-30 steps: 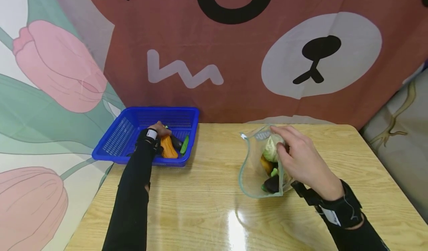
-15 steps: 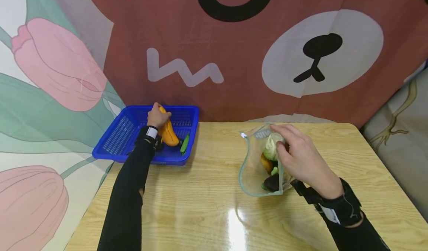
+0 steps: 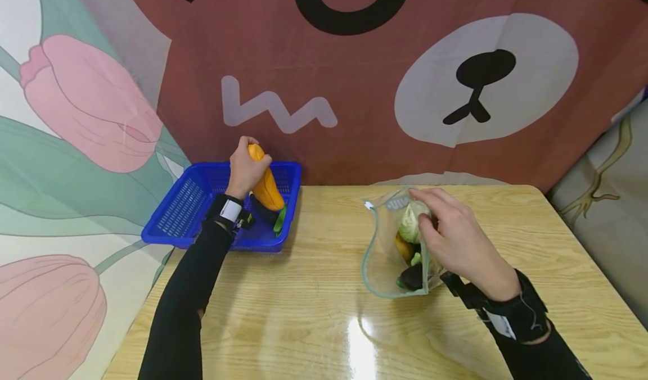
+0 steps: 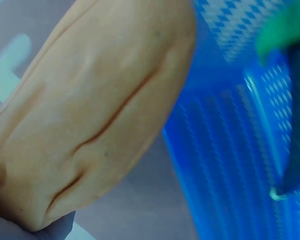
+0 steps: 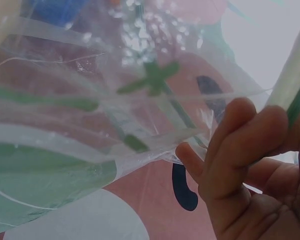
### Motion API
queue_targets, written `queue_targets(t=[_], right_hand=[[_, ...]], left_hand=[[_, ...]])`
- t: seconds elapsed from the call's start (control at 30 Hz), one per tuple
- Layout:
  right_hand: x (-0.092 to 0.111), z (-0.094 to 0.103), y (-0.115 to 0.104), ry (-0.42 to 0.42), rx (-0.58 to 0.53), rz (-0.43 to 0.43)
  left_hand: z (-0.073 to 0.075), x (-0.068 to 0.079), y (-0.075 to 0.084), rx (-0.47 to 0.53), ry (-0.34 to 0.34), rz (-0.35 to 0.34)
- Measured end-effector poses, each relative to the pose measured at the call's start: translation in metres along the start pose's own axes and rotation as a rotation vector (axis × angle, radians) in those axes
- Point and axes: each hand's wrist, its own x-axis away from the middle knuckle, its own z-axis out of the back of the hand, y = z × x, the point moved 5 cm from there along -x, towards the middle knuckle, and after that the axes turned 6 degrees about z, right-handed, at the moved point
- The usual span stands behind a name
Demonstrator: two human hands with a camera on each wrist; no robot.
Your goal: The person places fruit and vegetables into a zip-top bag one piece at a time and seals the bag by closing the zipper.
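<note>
My left hand (image 3: 246, 167) grips a long orange vegetable (image 3: 268, 190) with creased skin by its upper end, tilted above the blue basket (image 3: 174, 235). The vegetable fills much of the left wrist view, its creases showing as dark lines. In the basket lie a dark eggplant (image 3: 262, 210) and a slim green vegetable (image 3: 280, 220). On the right, my right hand (image 3: 458, 239) pinches the rim of a clear zip bag (image 3: 379, 262), whose mouth gapes. Inside the bag are a pale green cabbage (image 3: 411, 222), an orange piece (image 3: 404, 249) and a dark eggplant (image 3: 411, 277).
Both things stand on a light wooden table (image 3: 304, 312), the basket at its back left. Close behind hangs a printed cloth (image 3: 354, 99) with a bear face. The table's right edge drops off beside a pale curtain (image 3: 602, 211).
My left hand has taken hold of the orange vegetable and lifted it up from the basket, slightly rightward. The right hand and the bag stay where they were.
</note>
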Motion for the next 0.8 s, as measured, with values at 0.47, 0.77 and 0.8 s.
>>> queue_targets(t=[0.47,0.77,0.8], right_hand=[[0.001,-0.001,0.002,-0.002,0.002,-0.023],[-0.001,-0.001,0.001,0.004,-0.005,-0.022],[-0.001,0.000,0.002,0.006,-0.004,-0.023]], left_hand=[[-0.003,0.051,0.078,0.301,-0.028,-0.209],[0.017,0.109,0.157,0.443,-0.147,-0.454],[0.017,0.113,0.163,0.457,-0.158,-0.479]])
